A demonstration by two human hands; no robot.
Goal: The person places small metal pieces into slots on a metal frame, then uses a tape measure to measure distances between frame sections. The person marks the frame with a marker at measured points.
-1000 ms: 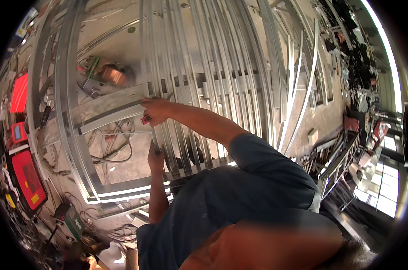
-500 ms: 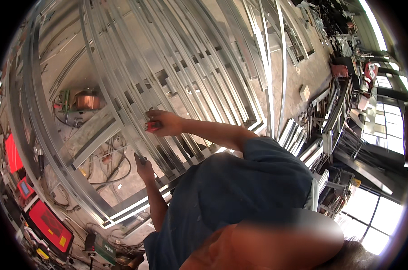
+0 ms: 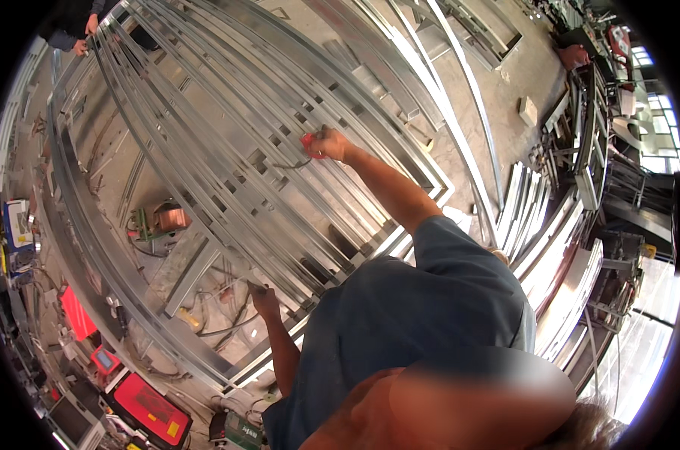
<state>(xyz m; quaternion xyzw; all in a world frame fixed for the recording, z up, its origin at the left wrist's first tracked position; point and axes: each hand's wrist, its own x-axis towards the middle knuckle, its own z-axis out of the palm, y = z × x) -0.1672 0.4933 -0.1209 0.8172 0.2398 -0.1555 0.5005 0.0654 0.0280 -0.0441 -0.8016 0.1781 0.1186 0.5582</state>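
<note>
My right hand (image 3: 332,144) is closed around a red tape measure (image 3: 310,145), over the parallel metal bars at the middle of the frame. A thin dark strip runs left from the tape measure across the bars. Lower and to the left, my left hand (image 3: 265,300) is closed at the near left edge of the bars; what its fingers hold, if anything, is too small to make out. The long silver metal bars (image 3: 205,154) lie side by side within a large metal frame (image 3: 122,259), with dark cut-outs in several of them.
Another person's hands (image 3: 85,37) are at the far left end of the bars. A copper-coloured coil on a green machine (image 3: 173,217) lies inside the frame. A red case (image 3: 151,405) stands at the lower left. Metal profiles (image 3: 526,202) are stacked at right.
My right hand has moved farther out and to the right across the bars with the tape measure. The view has shifted, and another person's hands now show at the far left.
</note>
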